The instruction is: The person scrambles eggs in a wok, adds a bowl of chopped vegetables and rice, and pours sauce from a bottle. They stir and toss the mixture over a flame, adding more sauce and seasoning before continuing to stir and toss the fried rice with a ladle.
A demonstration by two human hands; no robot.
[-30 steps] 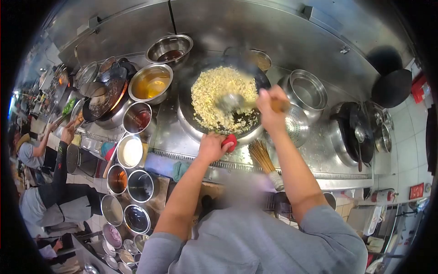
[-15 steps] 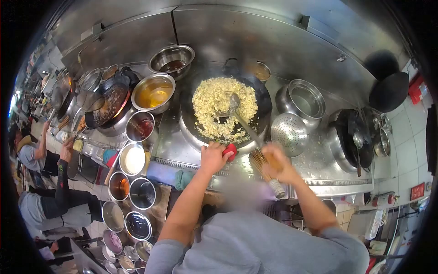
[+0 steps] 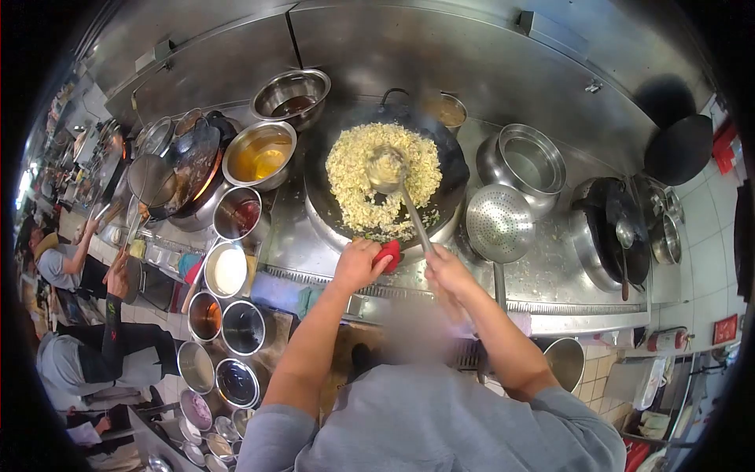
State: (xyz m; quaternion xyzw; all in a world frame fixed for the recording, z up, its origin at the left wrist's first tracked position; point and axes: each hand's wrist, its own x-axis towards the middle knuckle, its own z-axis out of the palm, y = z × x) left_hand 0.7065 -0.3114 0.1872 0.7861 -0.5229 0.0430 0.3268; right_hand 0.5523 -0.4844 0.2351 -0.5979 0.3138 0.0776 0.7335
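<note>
A black wok on the range holds a thick layer of pale yellow chopped food, flecked with green at the near edge. My left hand is closed on a red cloth at the wok's near rim. In my right hand is the handle of a ladle, whose bowl rests in the middle of the food and carries some of it. A blurred wooden-coloured part, probably the end of the handle, shows below the right hand.
A perforated strainer and a steel pot stand right of the wok. Steel bowls of amber and dark liquid stand left. Several containers, one with white contents, line the lower left. Co-workers stand far left.
My right hand has moved up and left along the ladle. The bamboo brush seen by that hand earlier is out of sight. The ladle's bowl now holds food.
</note>
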